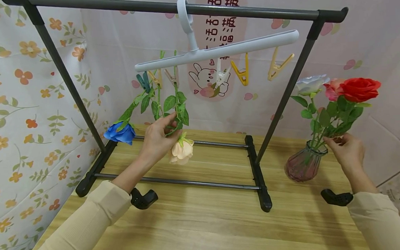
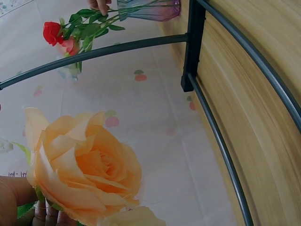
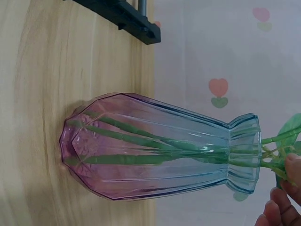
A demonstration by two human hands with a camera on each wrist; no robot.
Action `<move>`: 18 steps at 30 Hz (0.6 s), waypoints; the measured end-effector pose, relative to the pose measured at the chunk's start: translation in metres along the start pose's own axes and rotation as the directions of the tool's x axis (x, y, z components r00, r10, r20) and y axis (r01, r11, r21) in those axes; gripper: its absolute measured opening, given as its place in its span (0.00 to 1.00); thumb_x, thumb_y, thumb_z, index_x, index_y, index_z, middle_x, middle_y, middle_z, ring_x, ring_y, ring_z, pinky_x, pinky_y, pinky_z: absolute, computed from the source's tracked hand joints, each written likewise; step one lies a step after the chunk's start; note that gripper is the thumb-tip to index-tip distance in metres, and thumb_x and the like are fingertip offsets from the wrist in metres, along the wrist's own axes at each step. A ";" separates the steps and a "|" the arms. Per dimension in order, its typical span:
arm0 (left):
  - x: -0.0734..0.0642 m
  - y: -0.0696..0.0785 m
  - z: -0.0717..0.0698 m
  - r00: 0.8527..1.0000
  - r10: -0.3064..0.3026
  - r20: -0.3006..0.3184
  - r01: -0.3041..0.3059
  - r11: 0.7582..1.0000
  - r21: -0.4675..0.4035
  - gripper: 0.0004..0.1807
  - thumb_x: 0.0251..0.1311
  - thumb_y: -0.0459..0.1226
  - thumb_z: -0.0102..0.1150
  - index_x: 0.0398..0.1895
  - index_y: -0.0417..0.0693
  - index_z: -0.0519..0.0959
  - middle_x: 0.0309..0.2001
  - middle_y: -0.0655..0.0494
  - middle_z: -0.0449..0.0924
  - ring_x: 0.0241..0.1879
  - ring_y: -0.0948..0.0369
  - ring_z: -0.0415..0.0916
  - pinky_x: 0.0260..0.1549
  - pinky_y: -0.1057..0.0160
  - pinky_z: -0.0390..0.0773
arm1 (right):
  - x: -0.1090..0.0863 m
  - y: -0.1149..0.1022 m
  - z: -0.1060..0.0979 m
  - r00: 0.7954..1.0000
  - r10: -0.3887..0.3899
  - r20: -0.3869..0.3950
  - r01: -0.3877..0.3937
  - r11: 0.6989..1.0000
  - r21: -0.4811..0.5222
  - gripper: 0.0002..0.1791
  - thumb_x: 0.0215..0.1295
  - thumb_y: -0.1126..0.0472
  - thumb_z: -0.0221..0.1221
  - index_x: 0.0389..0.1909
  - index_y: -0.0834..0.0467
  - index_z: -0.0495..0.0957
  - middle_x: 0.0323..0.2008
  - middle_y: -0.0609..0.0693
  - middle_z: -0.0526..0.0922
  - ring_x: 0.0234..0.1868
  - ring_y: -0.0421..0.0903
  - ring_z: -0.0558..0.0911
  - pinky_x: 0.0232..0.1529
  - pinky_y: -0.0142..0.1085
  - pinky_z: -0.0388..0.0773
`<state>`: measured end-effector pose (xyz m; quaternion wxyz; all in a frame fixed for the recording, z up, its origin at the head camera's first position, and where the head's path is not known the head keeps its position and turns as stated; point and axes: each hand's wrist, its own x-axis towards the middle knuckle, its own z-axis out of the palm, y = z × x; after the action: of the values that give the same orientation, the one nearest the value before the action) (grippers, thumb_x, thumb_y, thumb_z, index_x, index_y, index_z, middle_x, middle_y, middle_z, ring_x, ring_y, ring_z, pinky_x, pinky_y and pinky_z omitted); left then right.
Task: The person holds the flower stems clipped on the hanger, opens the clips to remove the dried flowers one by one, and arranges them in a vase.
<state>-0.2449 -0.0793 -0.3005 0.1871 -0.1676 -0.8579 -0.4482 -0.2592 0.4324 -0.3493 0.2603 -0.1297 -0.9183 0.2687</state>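
In the head view my left hand (image 1: 158, 137) grips a peach rose (image 1: 182, 151) just behind its bloom, which hangs downward. In the left wrist view the peach rose (image 2: 89, 165) fills the lower left, with a paler petal edge below it. A blue rose (image 1: 120, 133) hangs head-down to the left of that hand. Pale clothespins (image 1: 172, 76) hold green stems under a white hanger (image 1: 213, 55). On the right, my right hand (image 1: 349, 151) pinches a stem just above the mouth of a pink-and-blue glass vase (image 3: 155, 181). The vase bears a red rose (image 1: 360, 89), a pink one and a white one (image 1: 311, 84).
A dark metal rack (image 1: 256, 171) stands on the wooden table (image 1: 205, 226), its top bar carrying the hanger. More clothespins hang from it: a teal one (image 1: 144, 82), a white one, a yellow one (image 1: 241, 70) and a pale one. Patterned cloth (image 1: 114, 39) covers the back and left side.
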 end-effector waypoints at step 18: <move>0.000 -0.002 -0.001 1.000 0.016 -0.001 -0.016 1.000 -0.010 0.29 0.60 0.27 0.62 0.66 0.34 0.69 0.46 0.36 0.81 0.47 0.43 0.82 0.48 0.50 0.81 | -0.024 0.013 -0.011 1.000 0.018 0.015 -0.019 0.995 0.095 0.28 0.67 0.50 0.60 0.55 0.69 0.74 0.23 0.15 0.64 0.26 0.16 0.65 0.25 0.17 0.64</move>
<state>-0.2455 -0.0813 -0.3014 0.1901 -0.1751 -0.8542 -0.4511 -0.2317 0.4391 -0.3583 0.2570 -0.1238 -0.9050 0.3155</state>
